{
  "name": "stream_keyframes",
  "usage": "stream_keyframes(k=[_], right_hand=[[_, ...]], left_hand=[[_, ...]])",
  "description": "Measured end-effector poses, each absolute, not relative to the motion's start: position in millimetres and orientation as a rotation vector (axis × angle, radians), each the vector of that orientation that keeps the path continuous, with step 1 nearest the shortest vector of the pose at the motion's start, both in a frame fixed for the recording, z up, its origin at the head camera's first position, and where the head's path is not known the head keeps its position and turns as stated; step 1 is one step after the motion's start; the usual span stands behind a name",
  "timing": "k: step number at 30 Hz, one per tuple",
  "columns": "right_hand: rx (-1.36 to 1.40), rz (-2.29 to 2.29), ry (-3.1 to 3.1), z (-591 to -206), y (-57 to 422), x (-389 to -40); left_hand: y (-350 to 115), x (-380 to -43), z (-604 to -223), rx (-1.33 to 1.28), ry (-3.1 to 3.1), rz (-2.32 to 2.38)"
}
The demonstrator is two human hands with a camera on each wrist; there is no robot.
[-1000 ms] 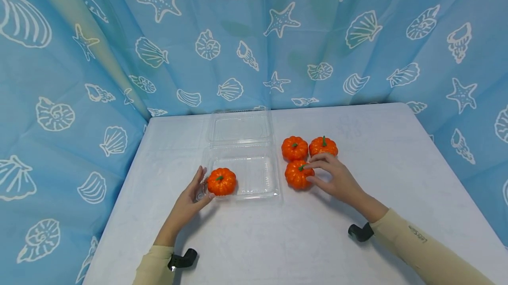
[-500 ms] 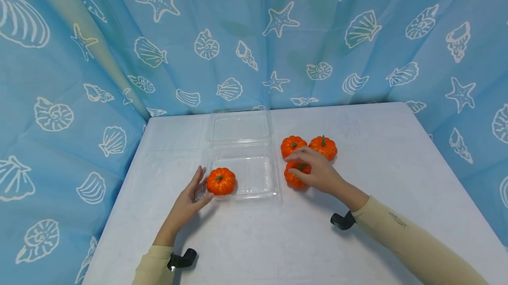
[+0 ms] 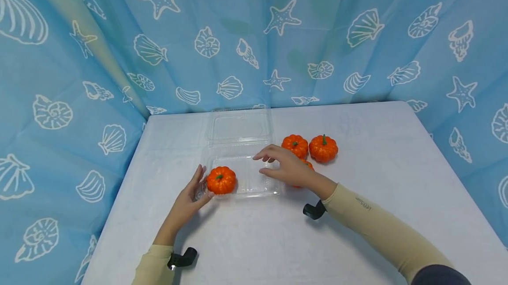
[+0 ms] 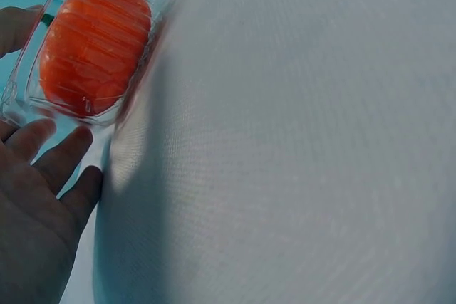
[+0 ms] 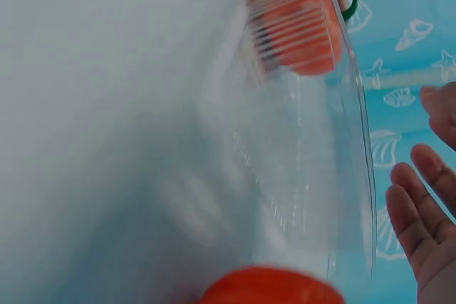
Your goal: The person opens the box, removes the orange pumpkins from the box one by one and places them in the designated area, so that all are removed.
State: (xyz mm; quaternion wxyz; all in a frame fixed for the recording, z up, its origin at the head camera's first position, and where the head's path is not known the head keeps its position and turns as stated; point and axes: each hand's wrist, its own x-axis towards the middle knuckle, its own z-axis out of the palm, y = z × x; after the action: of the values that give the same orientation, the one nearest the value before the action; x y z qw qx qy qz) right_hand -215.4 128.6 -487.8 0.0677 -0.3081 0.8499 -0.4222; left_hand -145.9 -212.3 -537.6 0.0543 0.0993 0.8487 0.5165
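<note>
A clear plastic clamshell box [image 3: 254, 174] lies with its lid [image 3: 240, 127] folded back. Inside its left end sits an orange pumpkin [image 3: 221, 180] with a green stem. My left hand [image 3: 188, 201] rests at the box's left end, thumb and spread fingers fairly straight along the edge. Above the right part of the box hovers my right hand [image 3: 287, 166], thumb apart from the fingers, with nothing between them. Behind that hand are more pumpkins: one near the lid side [image 3: 295, 144], one farther right [image 3: 323, 148], and one mostly hidden by the hand [image 3: 308, 164].
White cloth covers the table [image 3: 254, 241]. A blue curtain [image 3: 238, 33] with shell and starfish prints hangs behind and at both sides. Each wrist carries a small black camera, such as the one on the right [image 3: 314, 210].
My right hand has moved left from beside the nearest loose pumpkin, past it, to above the box. That pumpkin stayed near its place. My left hand has hardly moved.
</note>
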Motion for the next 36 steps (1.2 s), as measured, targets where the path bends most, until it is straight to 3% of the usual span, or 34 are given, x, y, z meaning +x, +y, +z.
stream_keyframes(k=[26,36], right_hand=[[-0.991,-1.167,2.245,-494.5,45.2,-235.9],[-0.966,-1.091,2.243,-493.7,33.1,-228.8]], left_hand=[[-211.7,-144.1,-535.1,0.289,2.573,1.55],[-213.2,-144.8,-536.2,0.308,2.573,1.56]])
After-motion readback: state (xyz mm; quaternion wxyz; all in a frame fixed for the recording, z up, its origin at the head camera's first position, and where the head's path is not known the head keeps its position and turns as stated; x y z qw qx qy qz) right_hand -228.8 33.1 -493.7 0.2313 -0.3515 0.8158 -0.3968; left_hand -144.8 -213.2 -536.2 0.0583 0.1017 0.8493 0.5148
